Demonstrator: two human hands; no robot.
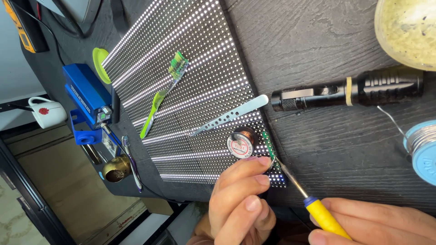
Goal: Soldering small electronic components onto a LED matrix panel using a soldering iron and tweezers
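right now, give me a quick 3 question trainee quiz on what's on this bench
1. True or false: the right hand holds a yellow-handled tool.
2. What lies nearest the left hand's fingertips? A) green toothbrush B) small green circuit strip C) white mug
3. What lies on the lit panel just above the braid spool?

Key: 1 true; 2 B; 3 metal tweezers.

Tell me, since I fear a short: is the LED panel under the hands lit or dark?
Lit. The LED panel shows bright white rows of dots across its face, with dimmer bands between.
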